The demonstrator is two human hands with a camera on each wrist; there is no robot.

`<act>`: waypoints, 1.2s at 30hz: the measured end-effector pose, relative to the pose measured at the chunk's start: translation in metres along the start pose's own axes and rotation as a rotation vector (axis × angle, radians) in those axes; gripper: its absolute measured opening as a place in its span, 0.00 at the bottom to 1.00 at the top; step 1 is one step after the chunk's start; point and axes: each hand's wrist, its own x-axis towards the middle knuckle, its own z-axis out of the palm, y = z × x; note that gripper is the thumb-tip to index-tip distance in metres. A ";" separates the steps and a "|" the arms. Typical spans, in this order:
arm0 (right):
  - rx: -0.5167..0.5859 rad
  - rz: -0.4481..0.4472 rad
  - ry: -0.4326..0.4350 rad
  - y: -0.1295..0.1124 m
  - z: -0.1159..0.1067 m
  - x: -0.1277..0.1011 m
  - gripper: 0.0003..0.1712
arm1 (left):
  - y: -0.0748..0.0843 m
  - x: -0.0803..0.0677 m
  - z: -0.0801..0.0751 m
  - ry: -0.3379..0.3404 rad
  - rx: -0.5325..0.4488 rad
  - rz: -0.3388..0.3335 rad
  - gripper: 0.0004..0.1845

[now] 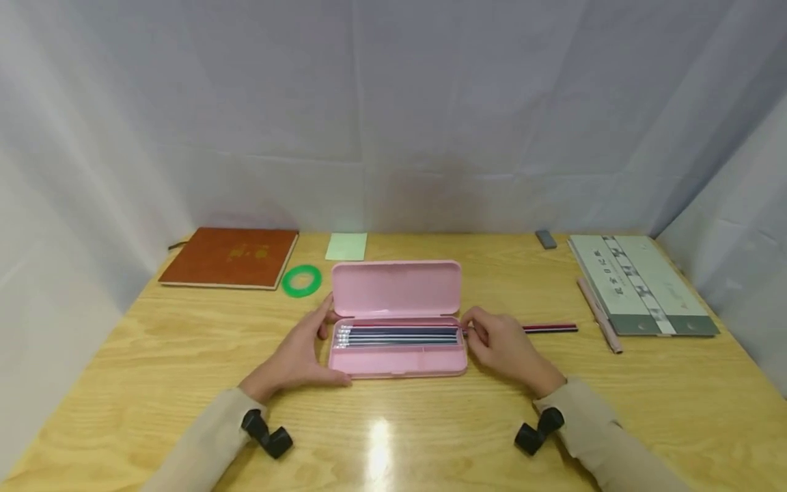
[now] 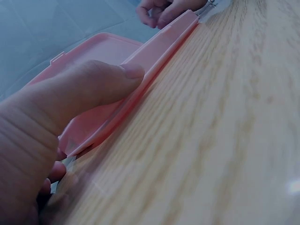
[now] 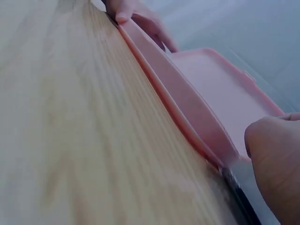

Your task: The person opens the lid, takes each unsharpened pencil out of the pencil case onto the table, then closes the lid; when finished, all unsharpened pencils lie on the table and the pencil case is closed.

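A: What did the head camera show?

B: An open pink pencil case (image 1: 398,345) lay near the middle of the wooden surface (image 1: 184,383), its lid standing up toward the far edge and a row of pencils (image 1: 399,335) lying in the tray. The left hand (image 1: 299,352) rested against the case's left end, fingers fairly straight, thumb along the front wall. The right hand (image 1: 501,345) was at the right end with fingers curled, pinching the near end of a red and black pencil (image 1: 550,329) that lay on the surface, pointing toward the right edge.

A: And around them?

B: A brown notebook (image 1: 230,257) at the far left corner, a green tape ring (image 1: 301,281) beside it, a pale green notepad (image 1: 346,247) at the far edge, a small grey eraser (image 1: 545,239), and a grey-green folder (image 1: 639,283) with a pink pen (image 1: 599,315) along its side near the right edge.

A: The left wrist view?

B: The thumb (image 2: 89,89) pressed flat on the case's front wall (image 2: 154,51); the other hand showed blurred at the far end.

A: The right wrist view?

B: The case's long wall (image 3: 187,112) ran away from the camera, with a fingertip (image 3: 274,164) close above something dark at its near end. The grip itself I couldn't make out there.

A: How would you do it well?

B: I'd judge that the left hand should brace the case while the pencil is lifted level over the end wall and laid parallel to the others, not poked in tip first.
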 end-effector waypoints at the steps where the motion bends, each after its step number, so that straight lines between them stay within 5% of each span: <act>1: -0.002 -0.013 -0.010 -0.003 0.003 0.005 0.10 | 0.000 0.000 0.000 -0.002 -0.001 -0.001 0.75; 9: -0.169 -0.062 -0.201 -0.024 0.020 0.039 0.07 | 0.000 -0.001 -0.001 -0.001 0.010 -0.004 0.75; 19: -0.185 -0.012 -0.374 -0.041 0.028 0.063 0.07 | 0.000 -0.002 -0.001 0.000 0.005 -0.015 0.74; 27: -0.252 -0.052 -0.296 -0.044 0.032 0.061 0.04 | 0.000 0.000 -0.001 0.007 -0.002 0.001 0.74; 36: -0.058 0.109 -0.260 -0.036 -0.006 0.039 0.04 | -0.001 -0.001 0.000 0.001 -0.002 -0.013 0.74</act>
